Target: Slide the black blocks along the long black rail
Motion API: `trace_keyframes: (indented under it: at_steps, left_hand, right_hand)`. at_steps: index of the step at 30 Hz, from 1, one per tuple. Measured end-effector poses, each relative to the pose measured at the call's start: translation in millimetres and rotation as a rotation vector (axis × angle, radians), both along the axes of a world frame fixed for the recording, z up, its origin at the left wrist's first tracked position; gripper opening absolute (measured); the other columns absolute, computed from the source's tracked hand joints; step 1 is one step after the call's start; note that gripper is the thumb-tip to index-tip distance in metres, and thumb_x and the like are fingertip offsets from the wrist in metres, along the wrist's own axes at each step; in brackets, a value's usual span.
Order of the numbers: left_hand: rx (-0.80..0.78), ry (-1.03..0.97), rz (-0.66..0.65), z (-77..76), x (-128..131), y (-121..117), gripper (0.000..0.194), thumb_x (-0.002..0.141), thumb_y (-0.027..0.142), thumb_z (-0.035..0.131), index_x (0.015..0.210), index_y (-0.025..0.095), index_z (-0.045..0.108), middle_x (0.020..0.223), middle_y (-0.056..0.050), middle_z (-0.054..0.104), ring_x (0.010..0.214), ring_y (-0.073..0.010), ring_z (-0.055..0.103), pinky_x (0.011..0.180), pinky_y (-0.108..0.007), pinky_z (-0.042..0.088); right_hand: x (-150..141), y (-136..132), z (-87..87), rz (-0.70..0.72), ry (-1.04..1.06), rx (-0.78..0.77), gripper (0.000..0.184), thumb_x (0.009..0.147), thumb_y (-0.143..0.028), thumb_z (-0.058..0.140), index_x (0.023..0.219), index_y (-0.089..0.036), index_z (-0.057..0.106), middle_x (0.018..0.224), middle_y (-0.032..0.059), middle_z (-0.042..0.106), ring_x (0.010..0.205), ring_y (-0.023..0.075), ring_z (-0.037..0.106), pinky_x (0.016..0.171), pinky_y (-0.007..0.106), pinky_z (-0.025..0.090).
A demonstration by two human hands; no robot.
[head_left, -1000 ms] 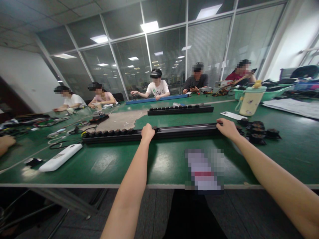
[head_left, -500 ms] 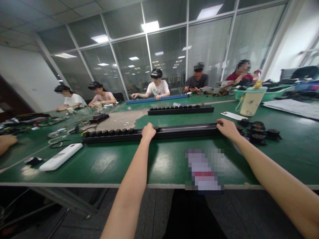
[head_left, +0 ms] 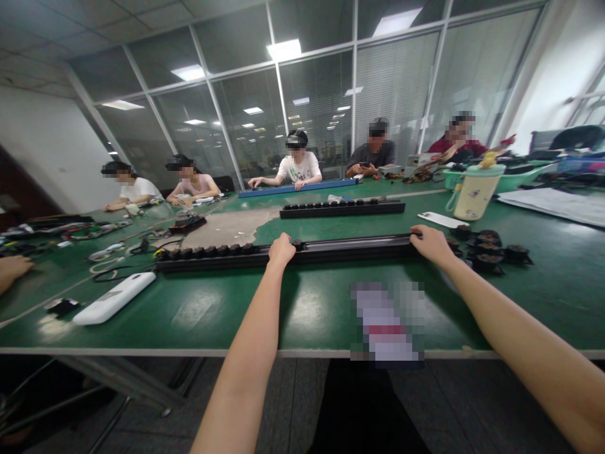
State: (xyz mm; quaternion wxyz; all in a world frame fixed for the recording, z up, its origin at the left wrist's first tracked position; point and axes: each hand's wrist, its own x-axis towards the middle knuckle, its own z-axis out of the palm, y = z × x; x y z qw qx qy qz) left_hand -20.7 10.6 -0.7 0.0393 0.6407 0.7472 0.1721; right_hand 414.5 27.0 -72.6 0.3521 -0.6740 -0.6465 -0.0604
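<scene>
A long black rail [head_left: 345,251], like a power strip housing, lies across the green table in front of me. Black round-topped modules [head_left: 210,250] sit in a row along its left half, and the right half is an open channel. My left hand [head_left: 282,250] is closed around the rail near its middle, beside a single black module [head_left: 297,244]; its fingertips are hidden behind the rail. At the right end, my right hand [head_left: 431,243] grips the rail with thumb and fingers. Several loose black modules [head_left: 486,247] lie just beyond that hand.
A second black rail [head_left: 343,209] lies farther back. Nearer are a blurred-out phone-like object [head_left: 385,325] and a white oblong device [head_left: 116,298]. A white phone [head_left: 443,219] and a cream cup [head_left: 477,192] stand right. Co-workers sit opposite; another person's hand [head_left: 14,271] shows left.
Both my hands and the rail stay in place. At the far right, a co-worker's raised hand has moved outward to the right.
</scene>
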Motion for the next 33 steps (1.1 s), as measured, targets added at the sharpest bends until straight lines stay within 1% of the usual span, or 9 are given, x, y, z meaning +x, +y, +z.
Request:
trace_keyframes:
  at_steps: [4, 8, 14, 21, 28, 33]
  left_hand:
    - [-0.008, 0.025, -0.022, -0.9, 0.2, 0.7, 0.041, 0.095, 0.016, 0.053, 0.135, 0.017, 0.058, 0.132, -0.018, 0.069, 0.126, -0.0280, 0.065, 0.100, -0.033, 0.050]
    - [0.001, 0.049, -0.044, -2.1, 2.5, 0.3, 0.041, 0.095, 0.014, 0.050, 0.136, 0.017, 0.058, 0.132, -0.019, 0.069, 0.126, -0.0284, 0.065, 0.100, -0.034, 0.049]
    - [0.009, 0.070, -0.064, -2.4, 7.2, -1.2, 0.041, 0.096, 0.014, 0.046, 0.136, 0.016, 0.057, 0.131, -0.019, 0.069, 0.124, -0.0278, 0.065, 0.100, -0.034, 0.050]
    - [0.008, 0.063, -0.071, -1.0, 8.0, -3.1, 0.041, 0.098, 0.014, 0.044, 0.136, 0.016, 0.058, 0.131, -0.021, 0.068, 0.125, -0.0293, 0.065, 0.100, -0.037, 0.050]
    - [0.018, 0.019, -0.084, -2.9, 7.2, -0.1, 0.043, 0.096, 0.010, 0.044, 0.136, 0.017, 0.059, 0.135, -0.017, 0.068, 0.128, -0.0257, 0.063, 0.103, -0.033, 0.048]
    - [0.024, 0.027, -0.073, -2.4, 8.6, -0.7, 0.043, 0.096, 0.012, 0.044, 0.137, 0.017, 0.060, 0.133, -0.018, 0.069, 0.126, -0.0270, 0.064, 0.101, -0.034, 0.049]
  right_hand:
    - [-0.9, -0.5, 0.6, 0.001, 0.006, -0.006, 0.039, 0.087, -0.019, 0.051, 0.117, -0.008, 0.074, 0.118, 0.0191, 0.075, 0.114, 0.0323, 0.069, 0.108, 0.044, 0.048]
    - [-0.5, -0.1, 0.3, 0.004, 0.015, -0.009, 0.039, 0.087, -0.019, 0.051, 0.117, -0.008, 0.074, 0.118, 0.0187, 0.075, 0.115, 0.0314, 0.069, 0.109, 0.042, 0.047]
    - [2.9, 2.7, -1.6, 0.010, -0.006, -0.007, 0.038, 0.089, -0.021, 0.051, 0.118, -0.009, 0.073, 0.119, 0.0176, 0.075, 0.115, 0.0313, 0.069, 0.109, 0.043, 0.048]
    - [3.0, 2.3, -1.9, 0.032, -0.038, -0.011, 0.034, 0.090, -0.026, 0.054, 0.109, -0.012, 0.077, 0.113, 0.0165, 0.077, 0.110, 0.0312, 0.070, 0.104, 0.042, 0.050]
    - [4.2, 3.0, -2.9, 0.047, -0.068, -0.001, 0.034, 0.091, -0.029, 0.053, 0.107, -0.012, 0.078, 0.112, 0.0164, 0.077, 0.108, 0.0327, 0.070, 0.102, 0.045, 0.051]
    - [3.5, 2.7, -2.3, 0.051, -0.074, 0.003, 0.033, 0.090, -0.028, 0.053, 0.106, -0.013, 0.078, 0.111, 0.0157, 0.077, 0.108, 0.0321, 0.070, 0.102, 0.043, 0.051]
